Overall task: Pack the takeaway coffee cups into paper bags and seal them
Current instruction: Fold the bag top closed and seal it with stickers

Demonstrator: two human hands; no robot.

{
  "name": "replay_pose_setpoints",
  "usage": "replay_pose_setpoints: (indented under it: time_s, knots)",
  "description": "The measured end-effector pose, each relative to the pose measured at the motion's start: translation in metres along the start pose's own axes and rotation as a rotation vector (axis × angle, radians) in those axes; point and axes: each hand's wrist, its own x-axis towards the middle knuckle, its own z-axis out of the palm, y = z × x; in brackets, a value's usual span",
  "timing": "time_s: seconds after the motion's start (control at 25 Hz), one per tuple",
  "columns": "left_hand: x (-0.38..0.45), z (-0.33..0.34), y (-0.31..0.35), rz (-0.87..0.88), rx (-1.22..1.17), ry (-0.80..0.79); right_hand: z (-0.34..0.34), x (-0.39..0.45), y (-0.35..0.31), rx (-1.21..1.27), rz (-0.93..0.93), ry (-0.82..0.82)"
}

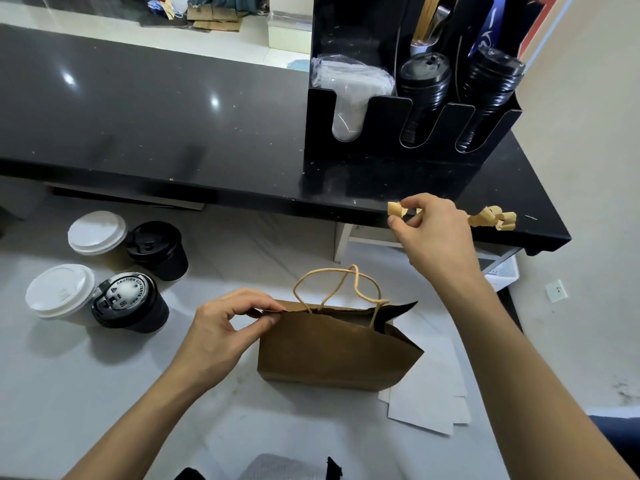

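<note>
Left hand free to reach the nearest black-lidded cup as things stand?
Probably not yet: the left hand pinches the brown bag top. The black-lidded cup beside it is unobstructed once it lets go.

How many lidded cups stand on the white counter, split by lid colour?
White-lidded cups: 2, one at the back and one at the front
Black-lidded cups: 2, one at the back and one at the front
Total: 4, all standing left of the brown paper bag, none in it that shows.
</note>
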Motion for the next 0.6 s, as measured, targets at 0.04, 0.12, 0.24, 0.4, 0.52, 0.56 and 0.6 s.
replay_pose_setpoints:
  time_s: [0.04,0.12,0.24,0.4,0.52,0.56,0.6]
  knots:
    - [0.000,-0.001,-0.001,0.002,0.000,-0.002,0.003,0.006,-0.002,-0.041,0.025,-0.002]
    - [-0.001,-0.001,-0.002,0.007,0.007,-0.004,0.006,0.015,-0.003,-0.081,0.074,0.009]
    - [-0.002,-0.001,-0.001,0.005,0.002,-0.002,0.001,0.021,-0.006,-0.068,0.097,-0.003]
    - [-0.002,-0.001,-0.002,0.001,0.001,0.002,-0.008,0.021,-0.009,0.005,0.056,0.011]
    - [-0.002,0.000,-0.003,0.000,-0.001,0.002,-0.011,0.022,-0.007,0.062,0.025,0.047]
    - [-0.003,0.000,-0.003,-0.001,-0.002,0.001,-0.011,0.021,-0.005,0.062,0.011,0.064]
    - [-0.003,-0.001,-0.003,-0.002,-0.004,0.001,-0.011,0.019,-0.004,0.064,-0.004,0.085]
